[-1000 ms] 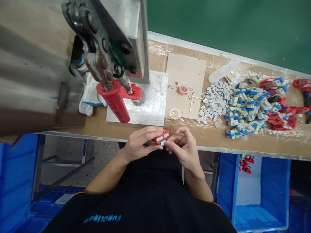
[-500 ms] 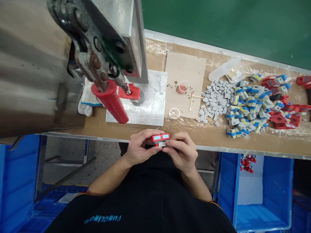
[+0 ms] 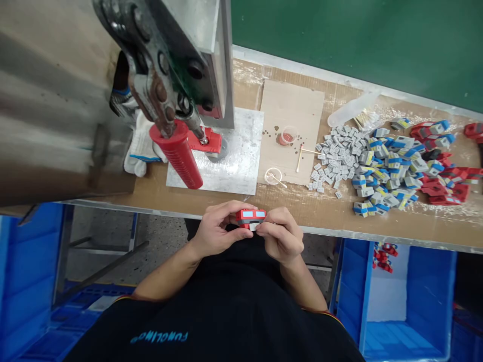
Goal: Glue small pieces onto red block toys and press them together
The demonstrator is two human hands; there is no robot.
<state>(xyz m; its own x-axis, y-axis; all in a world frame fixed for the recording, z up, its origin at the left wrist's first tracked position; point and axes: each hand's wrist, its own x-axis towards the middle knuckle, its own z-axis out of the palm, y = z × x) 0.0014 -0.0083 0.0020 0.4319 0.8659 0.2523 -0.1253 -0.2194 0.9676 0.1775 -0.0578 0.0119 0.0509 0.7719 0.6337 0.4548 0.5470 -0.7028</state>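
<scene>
A red lever handle (image 3: 176, 155) stands at ten o'clock from the red toy piece (image 3: 250, 217). The left hand (image 3: 212, 227) clamps this piece from nine o'clock, by the table's (image 3: 324, 211) near edge. At its six o'clock side, the right hand's (image 3: 282, 235) fingers pinch a pale part (image 3: 253, 227). Loose grey bits (image 3: 339, 156) lie at two o'clock.

Soft glare on metal plate (image 3: 241, 158)
</scene>
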